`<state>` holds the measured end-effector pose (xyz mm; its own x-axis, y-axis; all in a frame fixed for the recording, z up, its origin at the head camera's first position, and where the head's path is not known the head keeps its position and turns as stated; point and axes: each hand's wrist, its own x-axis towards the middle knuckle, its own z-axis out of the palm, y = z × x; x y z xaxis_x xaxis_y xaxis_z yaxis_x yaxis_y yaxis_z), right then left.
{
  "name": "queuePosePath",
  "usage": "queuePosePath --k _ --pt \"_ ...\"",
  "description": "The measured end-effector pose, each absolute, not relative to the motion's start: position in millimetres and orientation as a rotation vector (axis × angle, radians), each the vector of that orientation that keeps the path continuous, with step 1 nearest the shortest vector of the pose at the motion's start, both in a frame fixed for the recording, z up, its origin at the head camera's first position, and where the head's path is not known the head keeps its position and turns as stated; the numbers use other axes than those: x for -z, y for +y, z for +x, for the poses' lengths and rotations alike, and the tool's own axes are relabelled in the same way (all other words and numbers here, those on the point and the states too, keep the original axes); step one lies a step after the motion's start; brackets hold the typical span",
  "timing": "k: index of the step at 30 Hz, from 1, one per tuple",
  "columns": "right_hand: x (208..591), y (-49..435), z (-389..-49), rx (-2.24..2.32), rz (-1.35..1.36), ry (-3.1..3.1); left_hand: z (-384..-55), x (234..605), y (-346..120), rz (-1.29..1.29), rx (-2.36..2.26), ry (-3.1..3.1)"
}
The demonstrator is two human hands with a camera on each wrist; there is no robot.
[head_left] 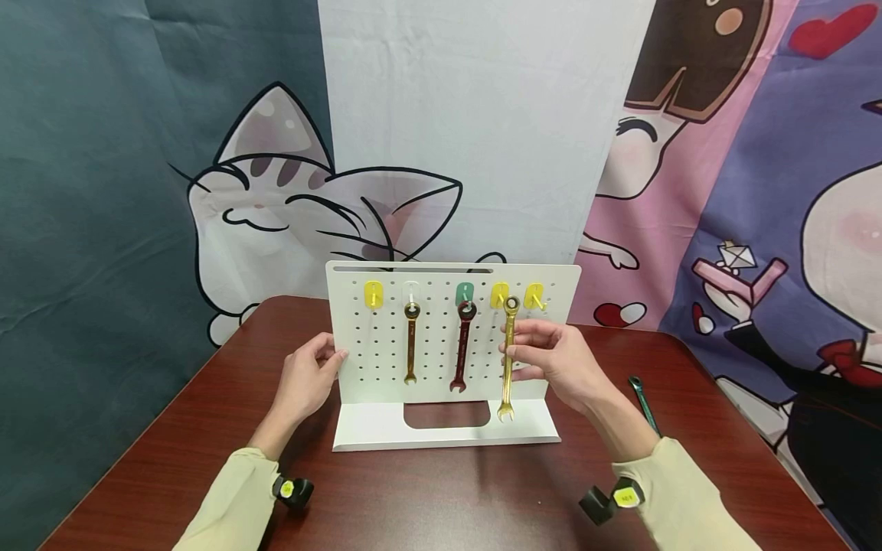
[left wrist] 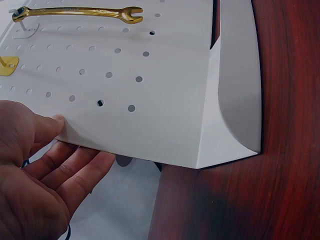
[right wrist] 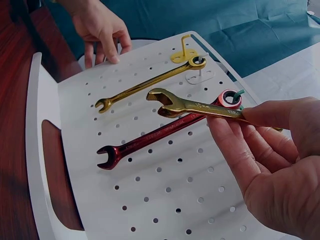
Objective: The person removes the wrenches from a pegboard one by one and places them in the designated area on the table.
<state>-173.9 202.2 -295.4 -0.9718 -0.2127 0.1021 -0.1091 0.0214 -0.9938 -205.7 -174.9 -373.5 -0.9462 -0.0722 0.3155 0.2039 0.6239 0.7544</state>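
I am holding a gold wrench (head_left: 507,375) before a white pegboard (head_left: 437,363).
My right hand (head_left: 554,356) is pinching its shaft between thumb and fingers, ring end up near a yellow hook (head_left: 498,293); whether those are touching, I cannot tell. My left hand (head_left: 307,376) is gripping the pegboard's edge, fingers clamping behind. Another wrench (head_left: 411,344) and a red wrench (head_left: 462,348) are hanging there, and a green wrench (head_left: 645,405) is lying on the surface (head_left: 427,497).
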Motion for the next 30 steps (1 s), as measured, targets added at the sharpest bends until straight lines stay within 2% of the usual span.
queuePosePath --k 30 --pt "317.7 228.3 -173.5 2.08 -0.29 2.271 -206.7 373.3 -174.7 -0.089 1.253 -2.547"
